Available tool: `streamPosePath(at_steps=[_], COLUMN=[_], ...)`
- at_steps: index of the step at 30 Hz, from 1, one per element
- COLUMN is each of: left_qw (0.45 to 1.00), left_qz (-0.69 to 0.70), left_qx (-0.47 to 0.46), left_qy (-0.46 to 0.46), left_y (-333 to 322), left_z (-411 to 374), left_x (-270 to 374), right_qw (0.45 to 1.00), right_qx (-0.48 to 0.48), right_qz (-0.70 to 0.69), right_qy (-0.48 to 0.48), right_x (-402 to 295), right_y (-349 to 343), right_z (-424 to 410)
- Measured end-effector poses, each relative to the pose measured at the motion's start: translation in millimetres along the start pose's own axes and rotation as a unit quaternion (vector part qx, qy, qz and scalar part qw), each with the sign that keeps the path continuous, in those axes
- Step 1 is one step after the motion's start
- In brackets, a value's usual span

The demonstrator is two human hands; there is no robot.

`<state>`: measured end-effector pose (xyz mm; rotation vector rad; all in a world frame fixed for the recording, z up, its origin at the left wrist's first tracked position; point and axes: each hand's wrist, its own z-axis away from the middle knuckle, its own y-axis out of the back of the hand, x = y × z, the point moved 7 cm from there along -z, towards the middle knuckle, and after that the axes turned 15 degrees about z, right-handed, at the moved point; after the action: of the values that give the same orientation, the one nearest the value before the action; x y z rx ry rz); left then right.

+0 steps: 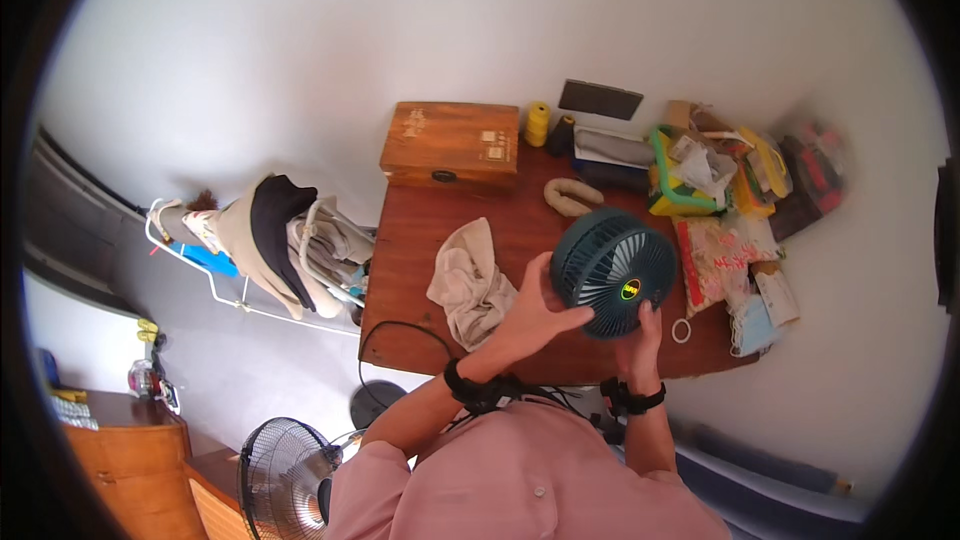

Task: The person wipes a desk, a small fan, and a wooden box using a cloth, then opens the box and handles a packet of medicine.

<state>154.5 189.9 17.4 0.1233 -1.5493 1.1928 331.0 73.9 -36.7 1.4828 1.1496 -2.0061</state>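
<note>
A small dark green fan (pixel 615 271) with a round grille and a centre badge is held up over a reddish-brown wooden table (pixel 405 240). My left hand (pixel 541 315) grips its left side, the thumb across the lower front of the grille. My right hand (pixel 642 337) holds its lower right edge from beneath. To the left of the fan, a crumpled beige cloth (pixel 469 285) lies on the table. A beige padded ring (pixel 570 197) rests just behind the fan. A small white ring (pixel 681 331) lies to the right of my right hand.
At the back stand a wooden box (pixel 450 142), a yellow thread cone (pixel 537 124) and a dark cone (pixel 560 136). A green-and-yellow basket (pixel 686 202) and a plastic bag (pixel 712 262) crowd the right. A black cable (pixel 405 324) crosses the front left edge. A standing fan (pixel 289 472) is at lower left.
</note>
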Motion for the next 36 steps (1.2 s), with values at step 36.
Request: streamPosePath(at_steps=[36], left_qw=[0.982], left_qz=[-0.18], left_qx=[-0.018], left_qy=[0.058], left_y=[20], left_z=[-13], left_x=[-25], right_qw=[0.975], right_qx=[-0.006], right_qz=[0.222], right_qy=[0.005], right_x=[-19], right_y=[48], right_z=[11])
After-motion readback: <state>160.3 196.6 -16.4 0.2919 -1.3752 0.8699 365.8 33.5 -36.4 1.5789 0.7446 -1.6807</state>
